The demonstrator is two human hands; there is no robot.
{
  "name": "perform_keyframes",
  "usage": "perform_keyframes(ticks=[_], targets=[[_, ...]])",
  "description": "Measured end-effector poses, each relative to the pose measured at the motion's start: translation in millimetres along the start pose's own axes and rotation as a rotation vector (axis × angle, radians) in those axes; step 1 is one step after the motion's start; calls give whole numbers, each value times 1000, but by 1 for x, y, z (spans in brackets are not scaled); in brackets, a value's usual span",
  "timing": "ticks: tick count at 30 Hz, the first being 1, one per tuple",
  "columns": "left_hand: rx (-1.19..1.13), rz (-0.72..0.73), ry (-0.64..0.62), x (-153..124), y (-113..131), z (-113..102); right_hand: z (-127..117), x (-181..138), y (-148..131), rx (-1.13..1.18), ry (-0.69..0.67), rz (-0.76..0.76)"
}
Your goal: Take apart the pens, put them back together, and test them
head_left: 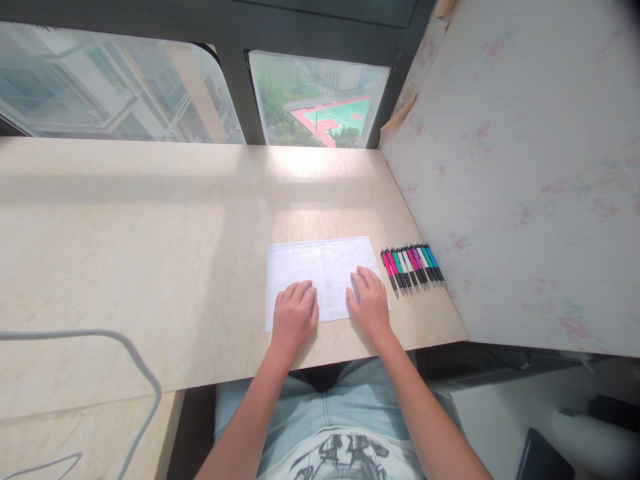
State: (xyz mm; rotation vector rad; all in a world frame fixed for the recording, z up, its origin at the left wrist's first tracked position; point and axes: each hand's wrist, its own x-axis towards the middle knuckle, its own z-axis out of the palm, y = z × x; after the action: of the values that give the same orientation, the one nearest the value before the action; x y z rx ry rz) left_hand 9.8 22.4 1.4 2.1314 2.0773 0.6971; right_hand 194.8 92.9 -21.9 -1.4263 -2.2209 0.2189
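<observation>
A white sheet of paper point(320, 267) lies flat on the table, with lines of small marks along its far edge. My left hand point(296, 312) rests palm down on its near left part, fingers loosely bent and thumb close beside them. On the near right part lies my right hand point(369, 303), palm down, with the thumb apart from the fingers. Neither hand holds anything. Just to the right of my right hand is a row of several pens point(413, 268) with pink, green, white, purple and blue barrels and black grips.
The pale marble-patterned table point(150, 247) runs up to a dark-framed window point(320, 100). A flowered wall point(530, 173) bounds it on the right, near the pens. A grey cable point(135, 353) loops over the left front. My lap is below the front edge.
</observation>
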Motion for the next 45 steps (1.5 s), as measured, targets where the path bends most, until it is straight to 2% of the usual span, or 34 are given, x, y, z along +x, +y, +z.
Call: perform_keyframes(ticks=[20, 24, 28, 31, 38, 45], targets=[[-18, -14, 2, 3, -1, 1, 0, 1, -1, -10, -7, -14], [-42, 8, -6, -2, -3, -5, -3, 0, 1, 90, 64, -17], [-51, 0, 65, -14, -6, -14, -12, -7, 9, 208, 144, -45], [-24, -3, 78, -22, -10, -18, -16, -14, 15, 171, 123, -81], [77, -11, 8, -27, -16, -13, -14, -19, 13, -11, -29, -84], [57, -17, 30, -25, -17, -11, -10, -19, 16, 13, -3, -79]])
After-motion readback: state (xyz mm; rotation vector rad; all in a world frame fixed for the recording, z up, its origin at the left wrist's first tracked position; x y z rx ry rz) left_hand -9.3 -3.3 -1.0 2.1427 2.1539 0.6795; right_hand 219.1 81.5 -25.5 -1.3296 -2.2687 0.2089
